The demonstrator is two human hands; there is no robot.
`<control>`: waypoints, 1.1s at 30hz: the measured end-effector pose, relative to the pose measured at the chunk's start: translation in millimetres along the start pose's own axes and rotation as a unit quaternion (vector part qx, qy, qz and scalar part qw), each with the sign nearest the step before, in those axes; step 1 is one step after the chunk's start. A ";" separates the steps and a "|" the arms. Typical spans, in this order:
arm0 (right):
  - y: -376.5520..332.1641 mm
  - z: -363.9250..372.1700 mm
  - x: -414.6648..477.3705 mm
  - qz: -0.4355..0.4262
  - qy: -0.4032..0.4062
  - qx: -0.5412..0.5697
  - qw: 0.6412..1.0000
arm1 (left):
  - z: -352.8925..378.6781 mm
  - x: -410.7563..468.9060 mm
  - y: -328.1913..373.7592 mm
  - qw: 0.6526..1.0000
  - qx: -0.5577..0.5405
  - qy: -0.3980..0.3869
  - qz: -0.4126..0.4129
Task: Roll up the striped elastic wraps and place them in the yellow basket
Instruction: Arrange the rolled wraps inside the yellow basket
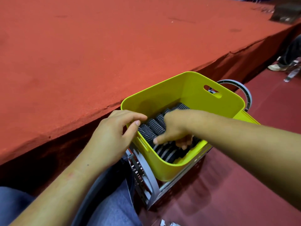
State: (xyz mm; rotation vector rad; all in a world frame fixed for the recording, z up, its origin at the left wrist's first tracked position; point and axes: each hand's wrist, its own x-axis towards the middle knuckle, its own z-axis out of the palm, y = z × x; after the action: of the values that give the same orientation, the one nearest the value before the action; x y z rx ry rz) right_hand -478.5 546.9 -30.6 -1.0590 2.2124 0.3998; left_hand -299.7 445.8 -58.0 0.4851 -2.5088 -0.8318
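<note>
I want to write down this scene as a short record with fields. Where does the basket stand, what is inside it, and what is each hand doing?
basket: yellow basket stands on a grey crate, beside the red table
contents: rolled striped elastic wraps, black with white stripes, lying side by side
left: left hand pinches the basket's rim
right: right hand reaches inside, fingers curled down among the rolls; whether it grips one is unclear

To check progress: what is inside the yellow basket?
Rolled striped wraps lie in the yellow basket. The right hand reaches in, covering some; whether it holds one is hidden. The left hand grips the rim.
</note>
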 end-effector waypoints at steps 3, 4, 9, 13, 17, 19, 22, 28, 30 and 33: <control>31.1 -23.9 -21.6 -0.056 0.135 0.094 0.985 | 2.3 5.1 4.0 1.000 0.026 0.012 -0.012; 41.7 -28.5 -30.0 -0.068 0.178 0.127 0.973 | 3.5 8.6 9.3 0.999 0.029 0.013 -0.025; 88.8 -25.5 -69.7 -0.108 0.352 0.273 0.889 | 24.5 26.3 37.5 0.993 0.067 0.033 -0.093; 124.2 0.2 -93.9 -0.112 0.427 0.443 0.780 | 33.0 33.6 45.0 0.986 0.121 0.074 -0.083; 169.9 41.9 -85.2 -0.029 0.461 0.555 0.692 | 32.2 31.9 51.1 0.997 0.060 0.009 -0.048; 194.9 68.6 -68.7 0.051 0.465 0.590 0.658 | 31.8 29.5 54.2 0.997 0.043 -0.001 -0.062; 235.4 121.5 -37.4 0.218 0.425 0.568 0.670 | 33.9 28.5 53.2 0.997 0.045 -0.009 -0.067; 270.3 191.3 13.5 0.307 0.303 0.610 0.665 | 36.9 29.7 54.8 0.994 0.070 -0.016 -0.080; 258.3 186.5 13.9 0.296 0.281 0.686 0.603 | 37.1 29.7 53.8 0.993 0.075 -0.023 -0.086; 261.3 187.8 25.5 0.290 0.291 0.736 0.538 | 37.7 29.1 52.3 0.993 0.079 -0.029 -0.085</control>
State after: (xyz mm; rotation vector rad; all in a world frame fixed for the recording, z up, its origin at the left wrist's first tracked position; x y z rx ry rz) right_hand -614.7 793.2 -188.6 0.6228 2.1928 -1.5875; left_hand -353.2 489.7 -43.4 0.7453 -2.6267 -0.7204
